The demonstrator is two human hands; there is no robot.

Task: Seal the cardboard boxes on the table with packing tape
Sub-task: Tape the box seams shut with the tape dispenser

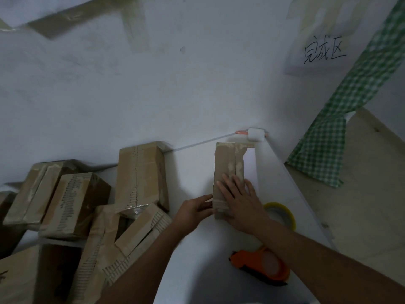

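A long narrow cardboard box lies on the white table, its top flaps meeting along a middle seam. My right hand lies flat on the near end of the box top, fingers straight. My left hand touches the box's near left side with straight fingers. A roll of clear packing tape with a yellow core lies just right of my right wrist. An orange tape dispenser rests on the table below my right forearm.
Several cardboard boxes are piled at the left, some lying on others. A small white block sits at the table's far corner against the wall. A green checked cloth hangs at the right. The table's right edge runs close to the box.
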